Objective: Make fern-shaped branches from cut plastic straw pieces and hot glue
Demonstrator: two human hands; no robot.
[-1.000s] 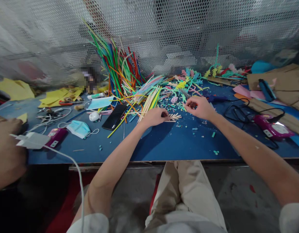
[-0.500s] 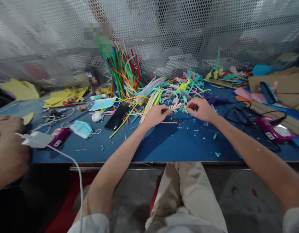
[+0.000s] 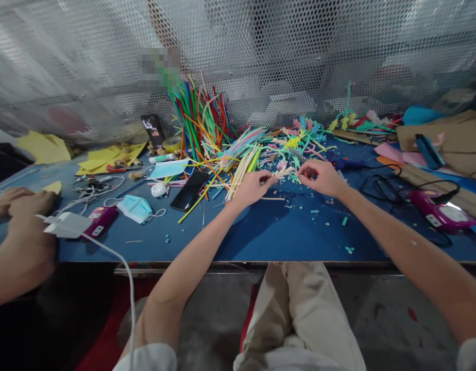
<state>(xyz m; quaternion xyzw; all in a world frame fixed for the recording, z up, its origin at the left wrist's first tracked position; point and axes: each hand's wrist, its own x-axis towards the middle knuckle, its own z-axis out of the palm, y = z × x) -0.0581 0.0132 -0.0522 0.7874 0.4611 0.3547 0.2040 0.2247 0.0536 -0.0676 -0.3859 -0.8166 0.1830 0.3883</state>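
My left hand (image 3: 254,188) is closed in a pinch on the near end of a short cream pipe-cleaner piece (image 3: 284,171) with stubby side branches, held just above the blue table. My right hand (image 3: 320,178) is just to its right, thumb and forefinger curled together by the piece's far end; what sits between those fingertips is too small to make out. Behind the left hand lie loose cream and yellow pipe cleaners (image 3: 243,167). Twisted pastel pieces (image 3: 295,140) are heaped beyond both hands, and tiny teal clippings dot the tabletop.
A tall bundle of coloured pipe cleaners (image 3: 201,121) stands at the back. To the left are a black phone (image 3: 189,190), a face mask (image 3: 135,207) and another person's hands (image 3: 23,203). A blue glue gun (image 3: 348,164) and a purple power strip (image 3: 441,208) lie right. Perforated metal (image 3: 238,62) borders the back.
The camera view has shifted slightly, so everything appears a little lower and farther right. Both my hands stay close to the cream piece, with only small finger movement.
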